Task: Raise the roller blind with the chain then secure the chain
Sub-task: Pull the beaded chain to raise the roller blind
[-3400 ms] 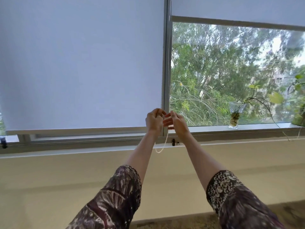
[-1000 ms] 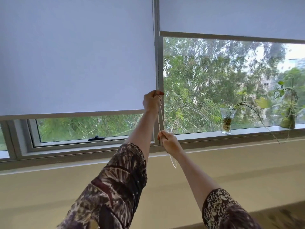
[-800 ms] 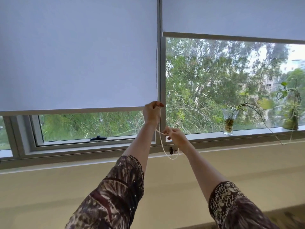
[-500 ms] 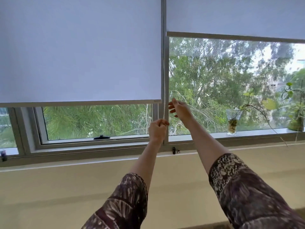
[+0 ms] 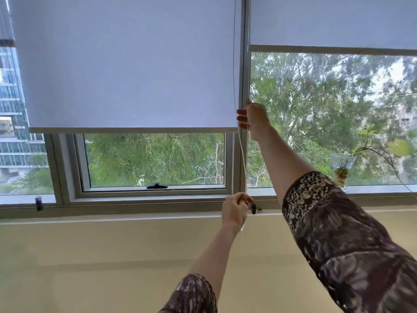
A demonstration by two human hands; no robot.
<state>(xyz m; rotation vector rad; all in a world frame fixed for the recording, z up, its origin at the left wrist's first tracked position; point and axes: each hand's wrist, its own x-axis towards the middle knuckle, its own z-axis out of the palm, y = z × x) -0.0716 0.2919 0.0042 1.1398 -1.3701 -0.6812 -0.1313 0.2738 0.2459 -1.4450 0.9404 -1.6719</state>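
Observation:
The pale roller blind [image 5: 126, 64] covers the upper part of the left window, its bottom bar [image 5: 130, 130] well above the sill. A white bead chain [image 5: 244, 163] hangs beside the frame post at the blind's right edge. My right hand [image 5: 252, 117] is raised high at the level of the bottom bar and is closed around the chain. My left hand [image 5: 235, 208] is low at the sill, fist shut on the chain's lower part. A small black chain clip [image 5: 254, 208] sits on the sill frame just right of my left hand.
A second blind [image 5: 334, 21] on the right window is rolled higher. A glass vase with a trailing plant [image 5: 341, 170] stands on the right sill. A black window handle [image 5: 157, 186] and a small dark object [image 5: 39, 202] sit on the left frame.
The blind's bottom bar has risen steadily. Within the last half second my right hand went up and closed on the chain, while my left hand pulled the chain down to the sill.

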